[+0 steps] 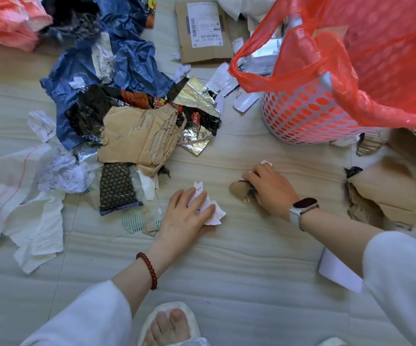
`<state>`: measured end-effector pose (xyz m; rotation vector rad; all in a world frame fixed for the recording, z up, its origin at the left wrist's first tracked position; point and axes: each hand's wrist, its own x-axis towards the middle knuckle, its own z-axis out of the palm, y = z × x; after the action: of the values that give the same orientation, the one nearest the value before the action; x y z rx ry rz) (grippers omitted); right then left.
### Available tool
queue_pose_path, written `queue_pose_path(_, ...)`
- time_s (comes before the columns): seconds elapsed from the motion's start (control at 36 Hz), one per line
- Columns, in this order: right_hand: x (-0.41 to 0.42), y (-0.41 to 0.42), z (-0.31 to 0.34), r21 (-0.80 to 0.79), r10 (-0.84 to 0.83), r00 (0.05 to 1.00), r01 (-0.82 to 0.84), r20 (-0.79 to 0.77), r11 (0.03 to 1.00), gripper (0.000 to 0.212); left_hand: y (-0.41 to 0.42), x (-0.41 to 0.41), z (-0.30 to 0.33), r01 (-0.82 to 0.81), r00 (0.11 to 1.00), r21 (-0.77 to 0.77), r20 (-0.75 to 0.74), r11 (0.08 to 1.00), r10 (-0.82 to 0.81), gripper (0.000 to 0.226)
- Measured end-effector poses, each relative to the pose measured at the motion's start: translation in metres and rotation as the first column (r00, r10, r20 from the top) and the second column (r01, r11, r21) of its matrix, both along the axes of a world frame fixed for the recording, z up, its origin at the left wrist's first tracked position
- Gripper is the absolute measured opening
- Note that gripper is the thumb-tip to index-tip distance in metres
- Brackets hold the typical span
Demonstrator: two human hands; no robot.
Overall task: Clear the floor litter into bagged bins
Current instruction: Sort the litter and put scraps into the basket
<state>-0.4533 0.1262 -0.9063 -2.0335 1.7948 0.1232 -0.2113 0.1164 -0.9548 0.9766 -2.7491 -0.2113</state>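
The left hand (189,213) fingers pinched loose paper scraps (211,211); the right hand (269,188) fingers curled round a brown wad (238,189). Scraps beyond the fingertips could slip out.

1. This looks like a room in a home; which room cannot be told.
2. The floor (239,258) is pale glossy tile with a soft wavy grain and thin grout lines, as in a dwelling.
3. A small perforated plastic wastebasket (299,116), lined with a thin red carrier bag (366,58), is the household kind.
4. The litter is domestic: a flattened parcel carton with a shipping label (203,31), foil snack wrappers (197,113), torn cardboard (137,138), crumpled blue plastic wrap (117,58), tissue paper (37,228).
5. A bare foot in a soft white house slipper (169,323) suggests indoor living space.
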Motion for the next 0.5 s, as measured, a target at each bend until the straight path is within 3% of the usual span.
queue_pose_path(0.11,0.005,-0.004,0.009,0.006,-0.056,0.998,0.056,-0.008,0.998,0.025,-0.003,-0.004,0.000,-0.028,0.993,-0.102,-0.119,0.994,0.015,0.028)
queue_pose_path(0.19,0.005,-0.005,0.015,0.044,-0.095,0.995,0.095,0.005,0.995,0.025,-0.017,-0.006,0.012,-0.040,0.994,-0.025,-0.099,0.999,0.037,0.034)
queue_pose_path(0.25,0.003,-0.004,0.024,0.076,-0.173,0.982,0.167,0.074,0.983,0.025,-0.026,-0.010,0.027,-0.087,0.989,0.135,-0.110,0.987,0.102,0.032)
queue_pose_path(0.33,0.001,-0.004,0.051,0.042,-0.272,0.942,0.269,0.196,0.962,0.025,-0.033,-0.018,0.055,-0.131,0.943,0.319,-0.253,0.939,0.217,0.035)
queue_pose_path(0.5,-0.009,-0.014,0.133,-0.093,-0.299,0.821,0.389,0.487,0.917,0.026,-0.063,-0.059,0.136,-0.160,0.778,0.272,-0.557,0.949,0.291,0.022)
